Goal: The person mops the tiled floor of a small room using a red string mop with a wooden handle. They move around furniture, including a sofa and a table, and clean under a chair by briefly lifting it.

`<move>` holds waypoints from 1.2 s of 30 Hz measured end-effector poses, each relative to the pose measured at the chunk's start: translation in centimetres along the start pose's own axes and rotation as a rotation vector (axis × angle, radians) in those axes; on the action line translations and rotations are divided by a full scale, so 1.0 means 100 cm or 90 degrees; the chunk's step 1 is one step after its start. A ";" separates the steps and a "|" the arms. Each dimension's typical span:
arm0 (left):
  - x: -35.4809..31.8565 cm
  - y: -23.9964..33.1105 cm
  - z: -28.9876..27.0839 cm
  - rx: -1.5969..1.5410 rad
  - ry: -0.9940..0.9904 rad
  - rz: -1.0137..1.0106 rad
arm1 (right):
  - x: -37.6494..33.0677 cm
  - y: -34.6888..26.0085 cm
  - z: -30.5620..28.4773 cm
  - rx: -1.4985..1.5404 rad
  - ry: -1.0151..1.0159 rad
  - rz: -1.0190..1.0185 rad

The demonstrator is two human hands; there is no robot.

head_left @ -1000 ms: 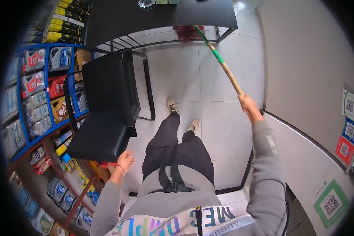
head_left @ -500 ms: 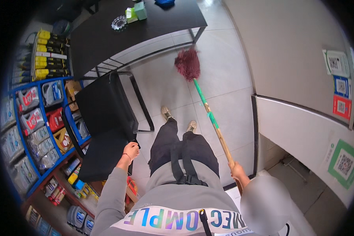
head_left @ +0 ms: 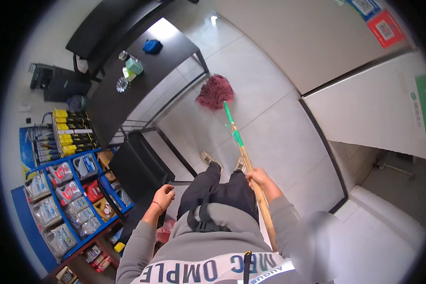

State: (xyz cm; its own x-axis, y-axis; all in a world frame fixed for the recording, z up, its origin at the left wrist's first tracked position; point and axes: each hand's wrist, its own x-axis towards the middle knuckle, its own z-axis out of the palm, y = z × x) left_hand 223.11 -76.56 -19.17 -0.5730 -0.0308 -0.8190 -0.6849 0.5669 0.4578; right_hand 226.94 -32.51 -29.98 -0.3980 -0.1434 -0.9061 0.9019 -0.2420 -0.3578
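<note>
My right hand (head_left: 260, 179) is wrapped round the wooden handle of a mop (head_left: 265, 213), whose shaft slants from beside my body out to the floor ahead. Green tape covers parts of the shaft near the head. The dark red mop head (head_left: 216, 92) lies on the pale tiles, close to the leg of a black table (head_left: 175, 54). My left hand (head_left: 164, 196) hangs at my left side with its fingers curled in and nothing visible in them. It is nearest to a black chair (head_left: 137, 161), overlapping its edge in view; I cannot tell whether they touch.
On the table stand a glass ashtray (head_left: 123, 85), a green box (head_left: 134, 66) and a blue bundle (head_left: 152, 46). Blue shelves (head_left: 66, 165) with bottles and jugs line the left. A white counter (head_left: 364, 99) bounds the right. My shoes (head_left: 206, 157) are on the tiles.
My view has turned, shifting the table and shelves. My right hand and the mop handle have come inward, nearer my body's middle. The mop head has swung along the floor. My left hand remains curled.
</note>
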 end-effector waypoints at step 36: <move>-0.254 0.039 -0.070 0.256 0.396 0.515 | 0.050 0.081 0.251 0.706 0.092 -0.139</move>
State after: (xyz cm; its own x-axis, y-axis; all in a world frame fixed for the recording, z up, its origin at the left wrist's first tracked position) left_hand 231.91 -79.31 5.84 -0.9912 0.1254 0.0431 0.1286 0.8301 0.5426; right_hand 228.05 -59.22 -31.74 -0.4403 0.1001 -0.8923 0.1422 -0.9735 -0.1794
